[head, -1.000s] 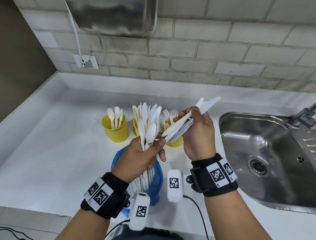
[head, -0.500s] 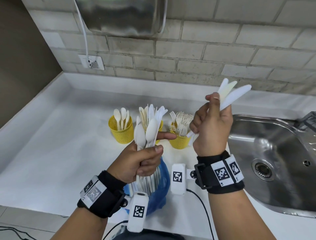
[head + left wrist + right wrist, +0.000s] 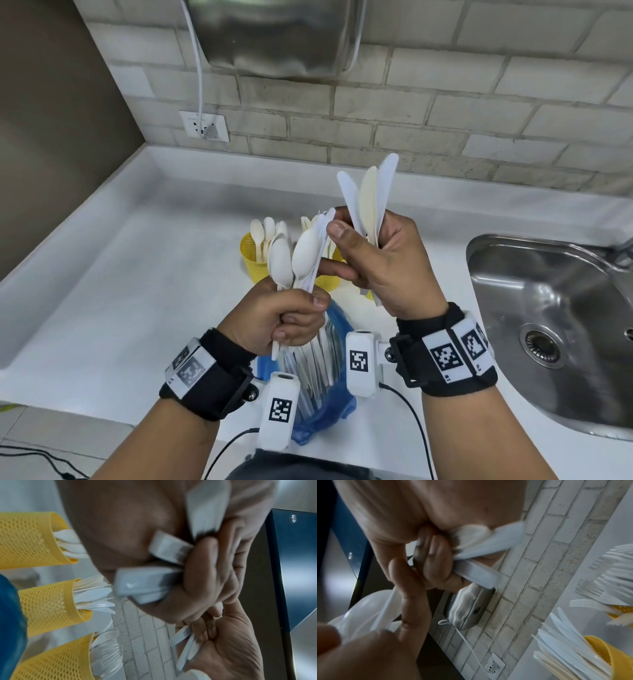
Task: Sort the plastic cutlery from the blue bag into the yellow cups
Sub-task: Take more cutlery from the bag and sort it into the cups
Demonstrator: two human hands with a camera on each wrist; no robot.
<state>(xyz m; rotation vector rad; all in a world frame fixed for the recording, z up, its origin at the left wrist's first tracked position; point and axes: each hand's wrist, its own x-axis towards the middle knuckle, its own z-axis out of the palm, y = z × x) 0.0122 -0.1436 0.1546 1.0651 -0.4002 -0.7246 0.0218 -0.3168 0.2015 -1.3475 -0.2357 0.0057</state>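
Cutlery fills both hands above the white counter (image 3: 102,274). Nearest the body, the blue bag (image 3: 334,404) stands on the counter's front edge with more white handles upright inside it. Just above it the left hand (image 3: 284,318) is fisted round a thick bundle of cutlery (image 3: 298,260), spoon bowls on top. Touching that bundle from the right, the right hand (image 3: 387,263) curls its lower fingers round three knives (image 3: 371,198), blades fanned upward, while its thumb and forefinger pinch at a piece in the top of the left hand's bundle. Behind the hands stand the yellow cups (image 3: 255,257); the left wrist view shows three, holding spoons, knives and forks in turn. Right of them lies the steel sink (image 3: 555,325), and farthest back the brick wall (image 3: 479,113) carries a socket (image 3: 205,126).
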